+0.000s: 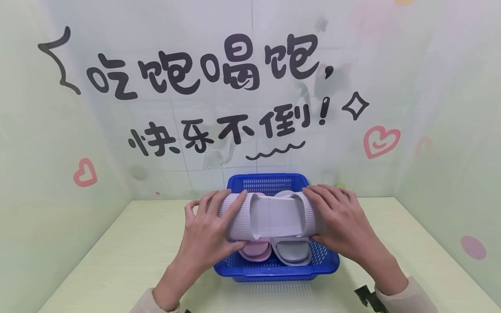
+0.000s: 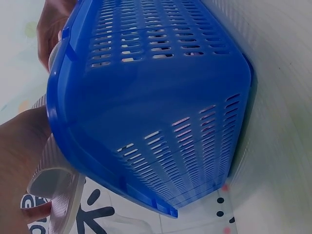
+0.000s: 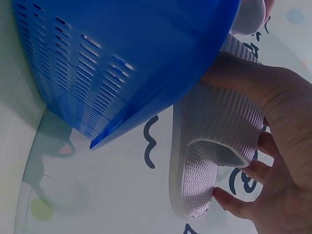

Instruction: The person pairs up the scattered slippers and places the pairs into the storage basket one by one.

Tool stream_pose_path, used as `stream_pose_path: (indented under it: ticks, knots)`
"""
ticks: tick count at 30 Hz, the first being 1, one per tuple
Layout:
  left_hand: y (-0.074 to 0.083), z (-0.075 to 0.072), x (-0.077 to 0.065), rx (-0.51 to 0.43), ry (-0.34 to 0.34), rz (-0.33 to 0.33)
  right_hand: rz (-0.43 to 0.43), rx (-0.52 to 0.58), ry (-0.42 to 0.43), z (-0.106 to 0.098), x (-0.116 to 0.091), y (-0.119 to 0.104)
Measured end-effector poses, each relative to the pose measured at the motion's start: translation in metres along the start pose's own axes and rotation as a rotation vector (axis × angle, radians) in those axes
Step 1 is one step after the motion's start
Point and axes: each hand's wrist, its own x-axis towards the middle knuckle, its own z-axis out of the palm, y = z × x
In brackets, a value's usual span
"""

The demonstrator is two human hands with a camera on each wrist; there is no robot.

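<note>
Two pale lilac slippers with ribbed straps lie crosswise over a blue plastic basket point(image 1: 274, 273), their footbeds meeting in the middle. My left hand point(image 1: 207, 230) grips the strap end of the left slipper point(image 1: 239, 219), fingers over the top and thumb below. The right slipper point(image 1: 287, 215) is gripped the same way by my right hand point(image 1: 344, 224). In the right wrist view, the ribbed strap point(image 3: 229, 117) shows between thumb and fingers. Below, inside the basket, sit a pink slipper point(image 1: 256, 250) and a grey slipper point(image 1: 293, 252), both partly hidden by the held pair.
The basket stands on a pale wooden table point(image 1: 129, 252) with its slotted side point(image 2: 165, 126) close to my left wrist. Behind it rises a white wall panel point(image 1: 188, 174) with dark lettering, and printed side panels point(image 1: 446, 174) flank the table.
</note>
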Motion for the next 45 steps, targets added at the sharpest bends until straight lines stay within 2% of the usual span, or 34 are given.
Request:
stream_pose_path:
  ticks: [19, 27, 36, 45]
  knots:
    - [0.0015, 0.0002, -0.0004, -0.018, 0.006, -0.011, 0.027, 0.019, -0.012, -0.0004, 0.0, -0.0009]
    - [0.0018, 0.001, 0.0, -0.028, 0.007, -0.018, 0.013, 0.022, 0.011, -0.0015, 0.0012, 0.0003]
    - [0.0081, 0.0005, 0.0093, -0.038, 0.002, -0.014, 0.043, 0.009, 0.018, -0.0016, -0.0016, 0.0041]
    - [0.0053, 0.0, 0.0036, -0.045, -0.004, -0.038, 0.028, 0.036, 0.034, -0.0003, 0.0004, 0.0014]
